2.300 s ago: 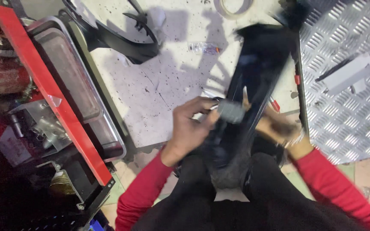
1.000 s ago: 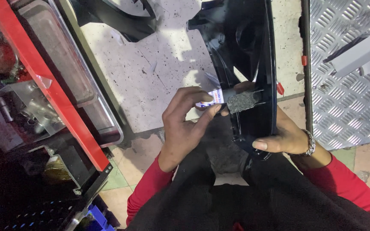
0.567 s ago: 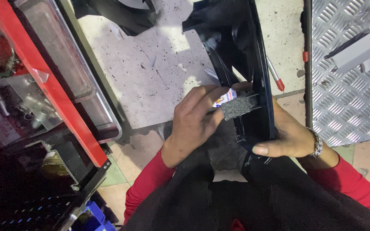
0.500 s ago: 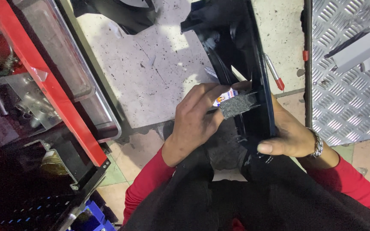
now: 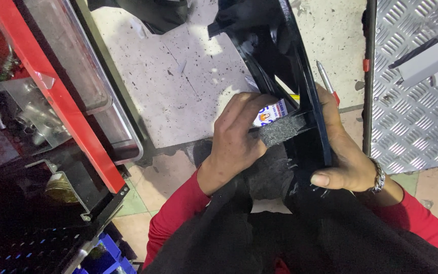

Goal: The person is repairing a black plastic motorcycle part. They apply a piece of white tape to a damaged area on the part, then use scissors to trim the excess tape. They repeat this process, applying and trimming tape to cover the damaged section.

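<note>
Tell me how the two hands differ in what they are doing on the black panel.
The left hand presses a grey abrasive pad against the black panel, fingers curled; the right hand holds no pad and wraps the panel's outer edge. The right wrist wears a metal bracelet; the left is bare. Both have red sleeves.

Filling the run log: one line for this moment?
left hand: presses grey pad on black panel | right hand: grips panel edge

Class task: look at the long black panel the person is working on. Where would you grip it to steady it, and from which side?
Probably grip the black panel by its thin right edge, low down, coming from the right, as the right hand does. The edge is narrow enough to wrap, and that leaves the inner face open for the left hand and grey pad.
</note>
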